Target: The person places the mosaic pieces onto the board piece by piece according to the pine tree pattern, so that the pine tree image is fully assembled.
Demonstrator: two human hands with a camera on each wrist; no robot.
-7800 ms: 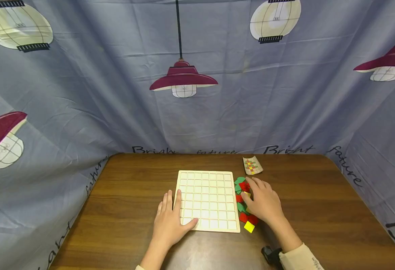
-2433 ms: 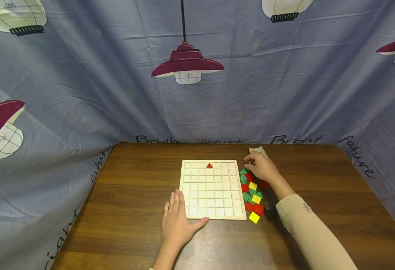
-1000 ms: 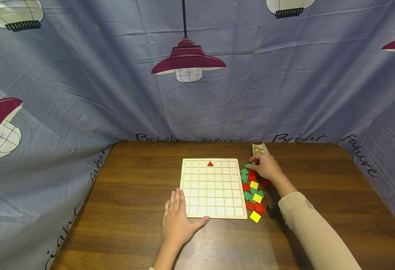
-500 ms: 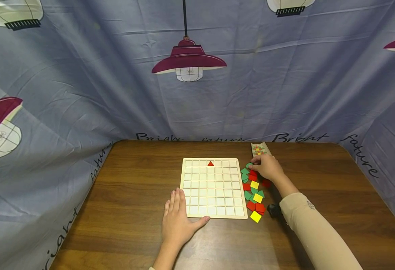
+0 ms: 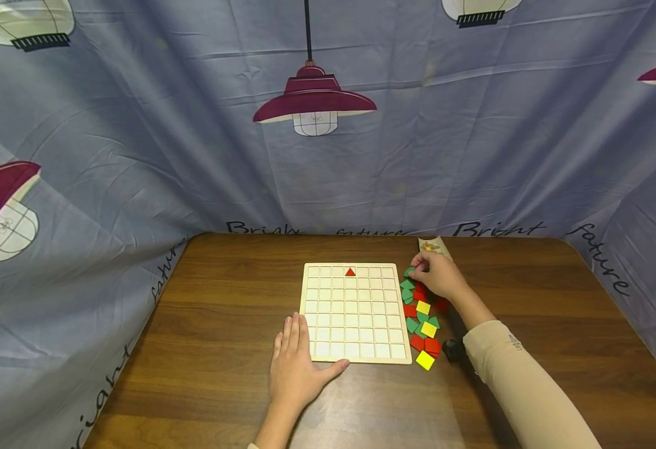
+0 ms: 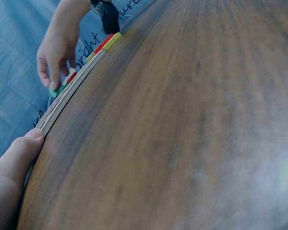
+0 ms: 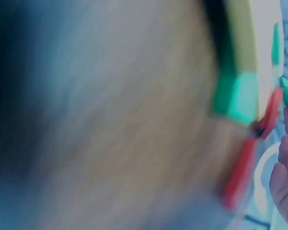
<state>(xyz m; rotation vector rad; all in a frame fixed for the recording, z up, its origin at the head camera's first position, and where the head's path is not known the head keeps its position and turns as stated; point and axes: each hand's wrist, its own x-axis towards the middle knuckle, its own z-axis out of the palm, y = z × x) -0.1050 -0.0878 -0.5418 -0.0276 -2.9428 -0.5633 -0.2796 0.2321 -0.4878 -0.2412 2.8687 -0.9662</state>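
Observation:
A pale wooden grid board (image 5: pixel 356 317) lies flat on the table, with one red triangle (image 5: pixel 350 272) in its top row. My left hand (image 5: pixel 295 368) rests at the board's lower left corner, fingers straight along the left side and thumb against the front edge. Beyond the board's upper right corner, my right hand (image 5: pixel 439 274) pinches a green tile (image 6: pixel 54 92) between thumb and fingers; its exact shape is partly hidden. Beneath and beside that hand lie loose red, green and yellow tiles, among them a yellow square (image 5: pixel 426 360) nearest me.
A small pattern card (image 5: pixel 432 244) stands behind my right hand, partly covered by it. On the right wrist sits a black device (image 5: pixel 451 350). A grey-blue curtain (image 5: pixel 204 156) printed with lamps hangs behind the wooden table (image 5: pixel 221 324).
Since the oldest frame, the red triangle has appeared in the board's top row. My right hand has moved to the pile's far end and now lifts a green tile slightly leftward. The left hand stays.

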